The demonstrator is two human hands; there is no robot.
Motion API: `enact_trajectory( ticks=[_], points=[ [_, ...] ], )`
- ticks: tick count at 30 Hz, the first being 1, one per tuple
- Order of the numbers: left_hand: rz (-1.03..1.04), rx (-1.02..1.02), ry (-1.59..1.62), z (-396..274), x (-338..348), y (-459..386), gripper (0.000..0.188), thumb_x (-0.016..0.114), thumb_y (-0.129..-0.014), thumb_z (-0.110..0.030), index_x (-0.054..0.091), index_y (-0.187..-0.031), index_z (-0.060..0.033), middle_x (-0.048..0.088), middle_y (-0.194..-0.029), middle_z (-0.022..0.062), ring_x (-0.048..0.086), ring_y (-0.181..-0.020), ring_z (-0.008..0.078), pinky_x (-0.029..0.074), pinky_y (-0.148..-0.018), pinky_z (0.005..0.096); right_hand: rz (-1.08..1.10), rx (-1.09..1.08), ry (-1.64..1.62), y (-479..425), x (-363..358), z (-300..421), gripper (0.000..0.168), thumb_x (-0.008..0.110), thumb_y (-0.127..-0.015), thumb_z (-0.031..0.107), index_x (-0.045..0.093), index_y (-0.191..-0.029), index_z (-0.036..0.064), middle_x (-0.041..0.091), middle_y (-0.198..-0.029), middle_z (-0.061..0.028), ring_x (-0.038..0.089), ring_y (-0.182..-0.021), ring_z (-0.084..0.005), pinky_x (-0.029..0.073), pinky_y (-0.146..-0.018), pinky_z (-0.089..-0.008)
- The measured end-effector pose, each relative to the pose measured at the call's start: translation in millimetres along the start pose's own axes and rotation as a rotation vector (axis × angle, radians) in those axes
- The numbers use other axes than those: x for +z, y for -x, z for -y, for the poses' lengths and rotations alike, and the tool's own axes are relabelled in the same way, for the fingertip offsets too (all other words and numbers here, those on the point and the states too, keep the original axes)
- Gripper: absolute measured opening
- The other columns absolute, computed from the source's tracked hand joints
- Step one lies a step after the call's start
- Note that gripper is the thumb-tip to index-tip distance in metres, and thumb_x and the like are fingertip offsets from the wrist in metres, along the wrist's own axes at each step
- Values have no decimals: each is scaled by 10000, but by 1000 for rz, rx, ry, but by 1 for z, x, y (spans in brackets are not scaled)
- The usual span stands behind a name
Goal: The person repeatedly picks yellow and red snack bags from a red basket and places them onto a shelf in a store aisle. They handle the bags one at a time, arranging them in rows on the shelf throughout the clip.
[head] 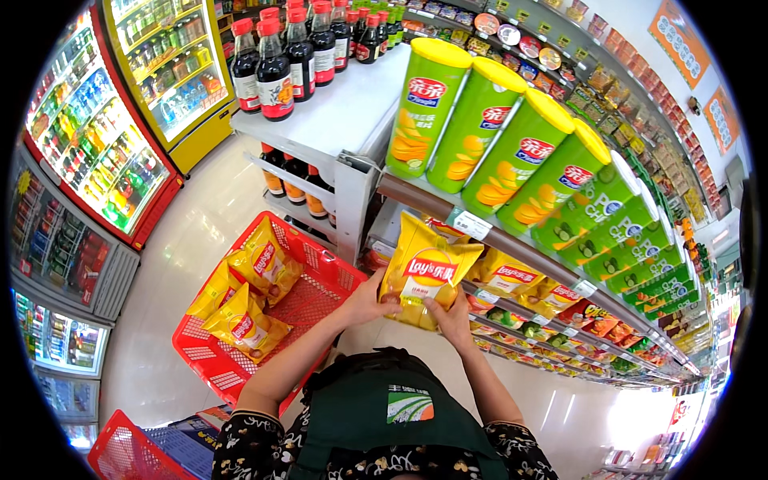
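Note:
Between both hands I hold a yellow bag of Lay's potato chips [429, 273], its printed front facing up. My left hand [369, 300] grips its lower left side, and my right hand [453, 318] has the lower right, thumb on the front. Just beyond the bag, a shelf row holds more yellow Lay's bags [510, 273], partly hidden by the held one. To the left stands a red plastic shopping basket [312, 294] with three yellow chip bags [246, 324] inside, lying at its left part.
Green canisters of chips [429, 108] line the upper shelf [420, 195] ahead. Dark sauce bottles [276, 78] stand on a white end shelf [336, 108]. Drink coolers [102, 138] run along the left. A second red basket [132, 450] is at lower left.

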State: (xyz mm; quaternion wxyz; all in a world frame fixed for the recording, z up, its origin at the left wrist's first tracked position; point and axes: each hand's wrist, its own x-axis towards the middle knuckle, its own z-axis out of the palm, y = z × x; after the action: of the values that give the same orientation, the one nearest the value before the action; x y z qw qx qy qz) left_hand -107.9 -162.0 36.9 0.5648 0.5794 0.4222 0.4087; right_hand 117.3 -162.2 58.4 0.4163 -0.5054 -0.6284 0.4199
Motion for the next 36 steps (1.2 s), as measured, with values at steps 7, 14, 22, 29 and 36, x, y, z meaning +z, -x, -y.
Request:
enact_trajectory(
  ticks=[7,14,22,29,36],
  points=[
    [-48,221,-231,3,0,-83,749,782,-698,-175,375,-1306,-16,585,-1150,209,582,-1079,303,446,-920,376,-239,-118,170,-51,-15,8,412,721,-814,160,497,-1091,-46,655,-968,-200,648,-880,-274,506,-757,-349],
    [-202,235,-467,22,12,-139,766,765,-724,-189,353,-1344,-12,561,-1146,238,522,-1077,437,421,-933,455,-387,-271,272,-96,-11,-47,343,657,-843,90,506,-1109,-63,631,-982,-248,614,-919,-396,474,-802,-407],
    [-297,89,-665,26,18,-141,646,736,-653,-61,470,-1239,-7,597,-1095,207,519,-1069,397,424,-939,454,-386,-88,528,-83,7,-43,537,638,-825,84,352,-1222,-137,518,-1069,-369,521,-978,-513,436,-841,-498],
    [-265,-81,-584,17,13,-169,568,744,-676,-103,510,-1187,-19,593,-1117,209,514,-1091,395,422,-959,446,-406,-60,568,-112,13,-59,502,617,-841,127,388,-1204,-134,550,-1019,-356,543,-956,-493,440,-843,-492],
    [-286,-57,-765,79,43,-243,484,724,-717,-226,583,-1119,4,594,-1130,219,527,-1122,349,420,-980,411,-551,-40,541,-154,-9,-106,245,557,-857,108,580,-1023,-71,601,-1053,-317,566,-1008,-452,446,-865,-464]
  ],
)
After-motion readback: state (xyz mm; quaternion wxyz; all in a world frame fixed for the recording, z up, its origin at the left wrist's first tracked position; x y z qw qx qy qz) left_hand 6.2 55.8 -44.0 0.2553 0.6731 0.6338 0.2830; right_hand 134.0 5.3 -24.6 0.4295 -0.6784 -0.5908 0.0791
